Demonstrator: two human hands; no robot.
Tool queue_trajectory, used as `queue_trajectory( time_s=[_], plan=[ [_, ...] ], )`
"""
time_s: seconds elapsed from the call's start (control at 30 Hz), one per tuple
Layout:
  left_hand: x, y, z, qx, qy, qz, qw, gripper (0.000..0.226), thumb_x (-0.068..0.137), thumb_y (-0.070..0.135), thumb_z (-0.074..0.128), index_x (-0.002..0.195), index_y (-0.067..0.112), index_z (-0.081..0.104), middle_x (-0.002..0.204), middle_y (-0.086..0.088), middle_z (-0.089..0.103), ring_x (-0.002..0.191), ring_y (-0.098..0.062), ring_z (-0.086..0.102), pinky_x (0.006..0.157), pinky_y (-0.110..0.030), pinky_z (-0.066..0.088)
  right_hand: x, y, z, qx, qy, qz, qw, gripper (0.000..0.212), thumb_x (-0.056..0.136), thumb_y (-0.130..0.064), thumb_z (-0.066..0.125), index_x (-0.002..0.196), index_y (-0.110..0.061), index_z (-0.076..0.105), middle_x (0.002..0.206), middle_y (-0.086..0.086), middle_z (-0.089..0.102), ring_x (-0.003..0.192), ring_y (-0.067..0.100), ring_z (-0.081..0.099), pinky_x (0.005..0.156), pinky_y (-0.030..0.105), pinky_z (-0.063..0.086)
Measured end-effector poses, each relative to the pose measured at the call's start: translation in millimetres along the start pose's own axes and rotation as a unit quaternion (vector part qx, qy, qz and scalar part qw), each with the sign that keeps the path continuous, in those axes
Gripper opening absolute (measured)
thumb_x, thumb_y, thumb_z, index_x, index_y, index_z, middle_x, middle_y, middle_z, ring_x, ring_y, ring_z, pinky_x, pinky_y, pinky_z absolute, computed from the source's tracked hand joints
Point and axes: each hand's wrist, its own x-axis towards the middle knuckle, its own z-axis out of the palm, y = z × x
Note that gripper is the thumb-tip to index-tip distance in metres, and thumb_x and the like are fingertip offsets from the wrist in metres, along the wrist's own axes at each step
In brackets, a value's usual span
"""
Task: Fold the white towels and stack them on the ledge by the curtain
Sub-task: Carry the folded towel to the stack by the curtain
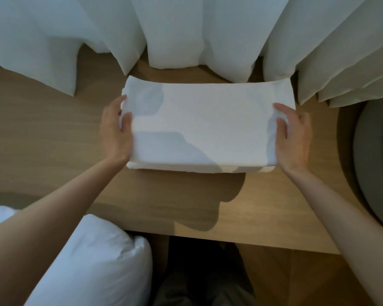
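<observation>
**Head view: folded towel held at both ends on the ledge**

The folded white towel (203, 124) lies flat on the wooden ledge (42, 133), long side across the frame. Its far edge sits just beside the hem of the curtain (175, 29). The curtain is pale, hangs in deep pleats along the back of the ledge, and rests on the wood in several places.

The left hand (115, 129) grips the left short end of the towel, thumb on top. The right hand (293, 138) grips the right short end the same way. The hands are well apart, one at each end.

Layered edges show along the towel's near side. Whether this is one towel or several stacked cannot be told.

The ledge has a light wood grain and carries shadows below the towel. A grey rounded object (376, 162), possibly an upholstered seat, stands at the right end. White bedding (93, 261) fills the lower left corner.
</observation>
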Motion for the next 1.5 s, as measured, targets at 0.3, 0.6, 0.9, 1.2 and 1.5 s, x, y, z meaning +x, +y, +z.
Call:
queue_trajectory(
  time_s=[0.3, 0.6, 0.9, 1.2, 1.5],
  plan=[
    [5.1, 6.3, 8.9, 0.023, -0.002, -0.078, 0.997, 0.037, 0.098, 0.027, 0.039, 0.136, 0.028, 0.041, 0.134, 0.000, 0.047, 0.108, -0.011, 0.048, 0.089, -0.031, 0.041, -1.0, -1.9, 8.5, -0.013, -0.032, 0.053, 0.998, 0.037, 0.099, -0.012, 0.043, 0.133, -0.028, 0.046, 0.125, 0.004, 0.041, 0.098, 0.006, 0.038, 0.077, 0.008, 0.030],
    [34.6, 28.5, 19.3, -0.003, 0.022, -0.185, 0.983, 0.036, 0.100, 0.036, 0.041, 0.126, 0.011, 0.043, 0.118, -0.003, 0.055, 0.103, -0.020, 0.054, 0.083, -0.031, 0.040, 26.2, -29.0, 16.1, 0.028, 0.010, 0.089, 0.996, 0.036, 0.101, -0.022, 0.043, 0.136, -0.031, 0.045, 0.129, 0.007, 0.042, 0.101, 0.010, 0.042, 0.084, 0.015, 0.033],
    [33.8, 18.1, 27.6, -0.003, 0.049, -0.212, 0.976, 0.027, 0.100, 0.035, 0.040, 0.115, 0.012, 0.042, 0.107, -0.001, 0.053, 0.091, -0.019, 0.052, 0.079, -0.031, 0.041, 21.2, -14.2, 26.9, 0.001, 0.027, 0.053, 0.998, 0.039, 0.102, -0.018, 0.042, 0.138, -0.030, 0.049, 0.122, 0.004, 0.043, 0.105, 0.015, 0.044, 0.088, 0.012, 0.031],
    [-12.4, 63.6, 56.6, 0.117, 0.017, 0.079, 0.990, 0.045, 0.100, 0.013, 0.030, 0.145, 0.015, 0.032, 0.154, -0.005, 0.027, 0.144, -0.018, 0.016, 0.114, -0.026, -0.006, -15.7, -63.2, 50.2, -0.225, -0.037, -0.065, 0.971, 0.057, 0.099, -0.020, 0.042, 0.151, -0.031, 0.021, 0.162, 0.004, 0.000, 0.148, 0.028, -0.003, 0.116, 0.050, -0.008],
    [-11.6, 26.3, 72.6, 0.256, -0.073, 0.110, 0.958, 0.058, 0.096, 0.053, 0.023, 0.151, 0.038, 0.011, 0.161, -0.005, -0.003, 0.147, -0.029, -0.008, 0.118, -0.043, -0.008, 1.0, -23.9, 61.3, -0.297, -0.087, -0.092, 0.946, 0.055, 0.099, -0.054, 0.012, 0.151, -0.042, -0.002, 0.161, -0.003, -0.011, 0.147, 0.026, -0.013, 0.118, 0.052, -0.006]
  ],
)
